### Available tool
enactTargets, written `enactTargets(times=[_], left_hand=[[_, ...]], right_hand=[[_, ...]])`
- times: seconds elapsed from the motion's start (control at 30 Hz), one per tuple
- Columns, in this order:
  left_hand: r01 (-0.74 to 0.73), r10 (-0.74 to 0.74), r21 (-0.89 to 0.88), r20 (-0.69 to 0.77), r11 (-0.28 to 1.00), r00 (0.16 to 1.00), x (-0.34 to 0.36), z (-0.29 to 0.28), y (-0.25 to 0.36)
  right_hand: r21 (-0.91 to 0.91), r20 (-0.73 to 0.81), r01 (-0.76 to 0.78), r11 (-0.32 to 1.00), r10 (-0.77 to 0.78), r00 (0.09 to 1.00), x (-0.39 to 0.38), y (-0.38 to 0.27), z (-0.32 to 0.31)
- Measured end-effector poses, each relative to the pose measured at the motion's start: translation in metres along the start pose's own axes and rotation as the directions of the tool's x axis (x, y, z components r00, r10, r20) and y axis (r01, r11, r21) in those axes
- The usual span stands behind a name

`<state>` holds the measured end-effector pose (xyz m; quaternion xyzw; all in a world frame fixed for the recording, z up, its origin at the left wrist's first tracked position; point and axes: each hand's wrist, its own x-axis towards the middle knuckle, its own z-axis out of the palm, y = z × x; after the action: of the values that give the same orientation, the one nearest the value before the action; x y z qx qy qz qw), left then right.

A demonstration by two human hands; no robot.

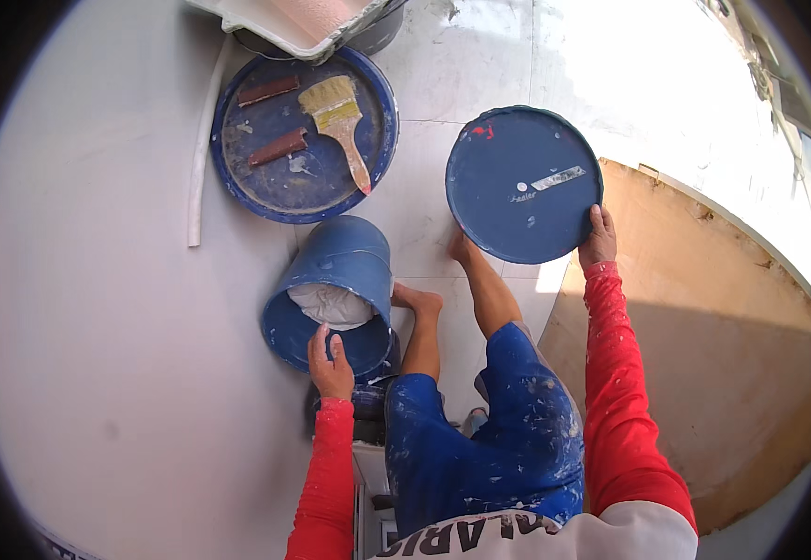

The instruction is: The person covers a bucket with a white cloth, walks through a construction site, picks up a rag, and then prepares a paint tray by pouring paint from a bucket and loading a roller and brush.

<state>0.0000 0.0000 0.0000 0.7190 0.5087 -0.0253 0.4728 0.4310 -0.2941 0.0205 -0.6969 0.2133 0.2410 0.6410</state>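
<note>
My right hand (598, 236) grips the lower right rim of a round blue lid (489, 201), held out in front of me to the right. The lid carries a red smear and a pale strip. On the left, a blue bucket (342, 245) is tilted with its mouth toward me, and a whitish, crumpled mass (333, 304) shows inside. My left hand (330, 366) is at the bucket's mouth, thumb and fingers apart, with nothing in it. Whether it touches the bucket's rim, I cannot tell.
Beyond the bucket, a large blue lid (247, 198) bears a wide paintbrush (337, 121) and two brown-red pieces (278, 147). A white paint tray (279, 39) rests farther back. A pale pipe (202, 159) lies along the left; a tan board (695, 280) spans the right.
</note>
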Motion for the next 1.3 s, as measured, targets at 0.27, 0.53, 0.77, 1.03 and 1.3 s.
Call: enactTargets(times=[0.27,0.53,0.77,1.03,1.3], left_hand=[[-0.269,0.501,0.638,-0.212,0.721,0.839,0.209,-0.022,0.087],[-0.160,0.496,0.803,-0.186,0.574,0.848,0.243,0.025,0.083],[-0.226,0.502,0.806,-0.099,0.548,0.859,0.248,0.035,0.098],[-0.173,0.494,0.855,-0.108,0.489,0.863,0.257,0.028,0.080],[0.010,0.013,0.880,-0.018,0.475,1.000,0.252,-0.035,0.096]], right_hand=[[0.539,-0.172,-0.088,0.838,0.212,0.962,0.117,0.188,0.163],[0.676,-0.107,-0.105,0.730,0.238,0.965,0.212,0.235,0.233],[0.372,-0.139,-0.227,0.900,0.296,0.945,0.242,0.255,0.235],[-0.433,-0.003,-0.333,0.838,0.368,0.930,0.148,0.187,0.162],[-0.650,-0.132,-0.390,0.653,0.408,0.903,-0.129,0.170,-0.057]])
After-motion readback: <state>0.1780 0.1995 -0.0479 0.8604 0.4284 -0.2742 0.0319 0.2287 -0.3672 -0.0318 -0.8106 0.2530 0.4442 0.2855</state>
